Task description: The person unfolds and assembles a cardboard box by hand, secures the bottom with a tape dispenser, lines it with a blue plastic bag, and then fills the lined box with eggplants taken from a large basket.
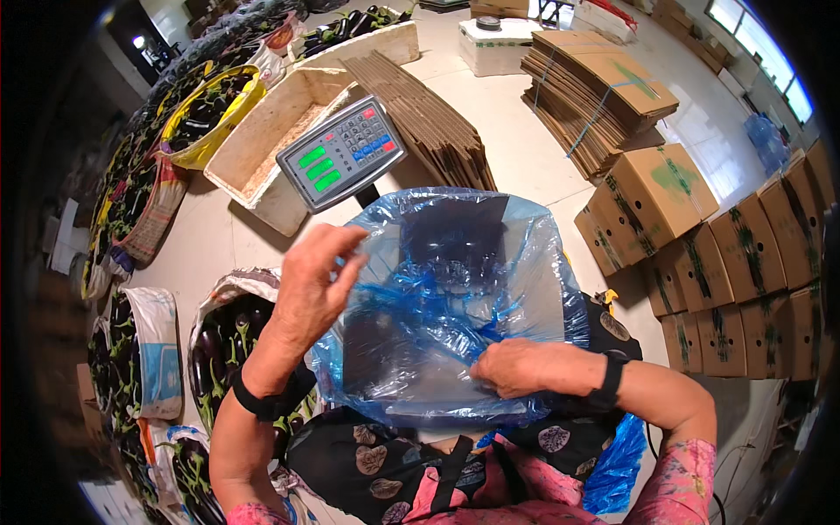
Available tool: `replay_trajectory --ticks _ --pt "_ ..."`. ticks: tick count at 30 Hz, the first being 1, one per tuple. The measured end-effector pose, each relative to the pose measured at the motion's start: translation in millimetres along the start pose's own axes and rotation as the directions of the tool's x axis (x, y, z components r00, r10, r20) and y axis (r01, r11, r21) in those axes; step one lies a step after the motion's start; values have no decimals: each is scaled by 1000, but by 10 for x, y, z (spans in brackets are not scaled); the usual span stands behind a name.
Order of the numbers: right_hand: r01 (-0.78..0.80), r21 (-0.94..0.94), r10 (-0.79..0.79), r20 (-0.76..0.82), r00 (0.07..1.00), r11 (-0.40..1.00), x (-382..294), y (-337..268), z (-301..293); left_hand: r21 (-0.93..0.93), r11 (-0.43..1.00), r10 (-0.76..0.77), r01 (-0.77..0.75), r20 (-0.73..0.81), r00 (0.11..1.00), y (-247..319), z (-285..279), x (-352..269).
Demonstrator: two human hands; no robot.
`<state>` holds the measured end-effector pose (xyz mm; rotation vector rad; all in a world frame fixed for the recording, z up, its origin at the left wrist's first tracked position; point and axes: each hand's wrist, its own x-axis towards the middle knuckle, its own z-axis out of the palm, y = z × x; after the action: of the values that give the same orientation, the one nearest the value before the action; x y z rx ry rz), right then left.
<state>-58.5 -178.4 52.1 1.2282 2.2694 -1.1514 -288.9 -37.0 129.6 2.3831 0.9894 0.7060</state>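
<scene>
A translucent blue plastic bag (pixel 453 321) drapes over the rim of an open box-like container before me, with grey and dark panels showing through the film. Bunched, crinkled film crosses its middle. My right hand (pixel 525 369) pinches a gathered part of the bag on the near right side. Above the bag's left edge, my left hand (pixel 321 279) is raised, slightly blurred, its thumb and fingers apart with nothing plainly between them. Just beyond the bag stands the keypad and lit display of an electronic scale (pixel 344 152); its platform cannot be seen.
A foam box (pixel 262 147) stands beyond the scale, beside folded cardboard (pixel 426 118). Sacks of eggplants (pixel 226 335) line the left, with a yellow-rimmed one (pixel 213 118) farther back. Taped cartons (pixel 702 262) are stacked right, near strapped flat cardboard (pixel 590 92). Blue film (pixel 613 469) lies beside me.
</scene>
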Motion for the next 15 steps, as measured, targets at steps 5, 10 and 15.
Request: replay_trajectory --ticks 5,10,15 --pt "-20 -175 -38 -321 946 984 278 20 -414 195 965 -165 173 -58 985 -804 191 -368" --pt "-187 -575 -65 -389 919 796 836 552 147 -432 649 -417 626 485 768 -967 812 -602" --pt "-86 -253 -117 -688 716 964 430 367 -163 -546 353 -436 760 622 650 -867 596 -697"
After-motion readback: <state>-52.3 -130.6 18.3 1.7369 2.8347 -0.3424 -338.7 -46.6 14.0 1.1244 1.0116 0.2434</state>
